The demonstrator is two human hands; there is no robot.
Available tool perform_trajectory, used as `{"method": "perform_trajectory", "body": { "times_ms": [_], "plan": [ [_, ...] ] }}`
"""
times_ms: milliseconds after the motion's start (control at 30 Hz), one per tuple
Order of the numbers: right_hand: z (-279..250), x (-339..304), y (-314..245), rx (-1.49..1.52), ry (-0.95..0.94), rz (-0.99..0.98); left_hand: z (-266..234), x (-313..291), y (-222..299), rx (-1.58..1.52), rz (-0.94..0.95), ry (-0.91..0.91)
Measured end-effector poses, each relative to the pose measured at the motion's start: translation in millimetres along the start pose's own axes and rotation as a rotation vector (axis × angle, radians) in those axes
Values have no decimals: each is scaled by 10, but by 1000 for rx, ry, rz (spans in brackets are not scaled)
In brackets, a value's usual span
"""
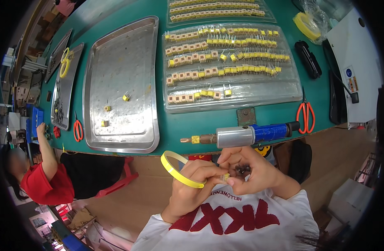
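Observation:
My left hand (pixel 191 184) is closed, pinching a small yellow-wrapped transformer (pixel 226 177) with its fingertips. A roll of yellow tape (pixel 170 168) hangs around that hand's fingers. My right hand (pixel 259 171) is curled around several small dark parts (pixel 242 168), and its thumb meets the transformer from the other side. Just beyond both hands, along the table's near edge, lies a silver and blue cylindrical tool (pixel 242 136); yellow tape wraps part of its narrow tip.
A clear plastic tray (pixel 238 102) holds rows of transformers, some yellow-wrapped. Left of it, a metal tray (pixel 154 96) contains a few loose ones. Red-handled scissors (pixel 305 117) lie right, near a black case (pixel 307 59). A co-worker in red (pixel 50 180) sits left.

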State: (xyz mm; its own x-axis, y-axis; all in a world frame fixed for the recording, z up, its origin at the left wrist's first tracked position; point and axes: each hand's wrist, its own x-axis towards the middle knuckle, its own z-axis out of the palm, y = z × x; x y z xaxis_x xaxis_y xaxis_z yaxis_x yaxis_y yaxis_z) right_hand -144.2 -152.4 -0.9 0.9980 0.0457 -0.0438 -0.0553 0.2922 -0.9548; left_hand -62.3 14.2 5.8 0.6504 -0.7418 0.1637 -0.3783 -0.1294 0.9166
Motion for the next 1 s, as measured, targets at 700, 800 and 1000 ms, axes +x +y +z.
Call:
{"method": "perform_trajectory", "body": {
  "times_ms": [700, 800, 1000],
  "plan": [
    [-104, 115, 130, 149, -118, -71, -162, 137, -134, -116, 113, 190],
    [-66, 83, 130, 149, -9, -63, -150, 296, -291, -269, 144, 491],
    [-130, -70, 225, 91, 64, -65, -141, 468, -324, -497, 119, 471]
  ]
}}
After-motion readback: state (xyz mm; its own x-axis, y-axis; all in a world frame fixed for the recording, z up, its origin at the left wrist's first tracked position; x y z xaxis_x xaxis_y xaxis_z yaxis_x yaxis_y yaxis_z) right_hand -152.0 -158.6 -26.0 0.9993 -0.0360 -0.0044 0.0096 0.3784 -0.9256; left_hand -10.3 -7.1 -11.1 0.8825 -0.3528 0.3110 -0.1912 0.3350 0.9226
